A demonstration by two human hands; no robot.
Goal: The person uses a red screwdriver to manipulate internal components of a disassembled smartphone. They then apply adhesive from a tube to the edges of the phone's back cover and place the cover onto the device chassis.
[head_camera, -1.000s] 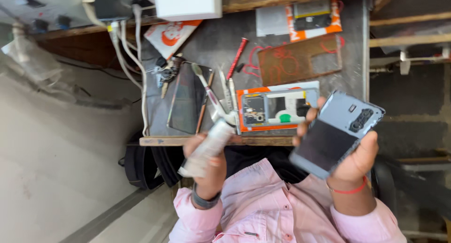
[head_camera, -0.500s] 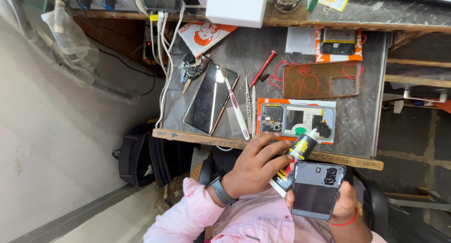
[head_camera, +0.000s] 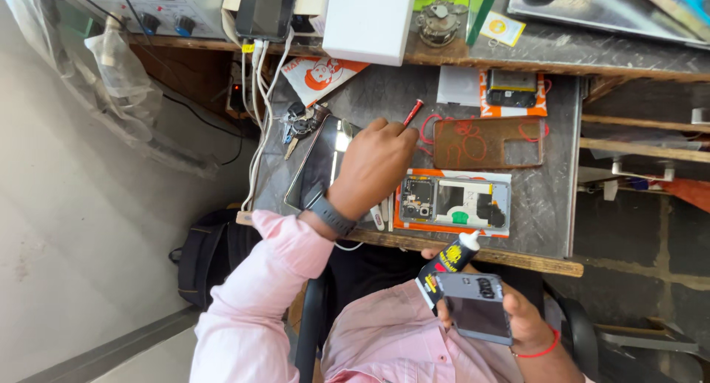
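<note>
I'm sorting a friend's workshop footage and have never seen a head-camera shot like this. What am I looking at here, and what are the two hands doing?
The picture comes from a camera worn on the person's head, looking down at their own arms and a small grey workbench. There is no machine, only two bare hands.

The left hand, with a dark watch on its wrist, reaches out over the bench and touches a red-handled tool near a dark tablet.

The right hand, close to the body, holds a grey phone back cover together with a small glue bottle with a white nozzle.

On the bench lie an opened phone on an orange mat, a brown back cover and keys.
</note>
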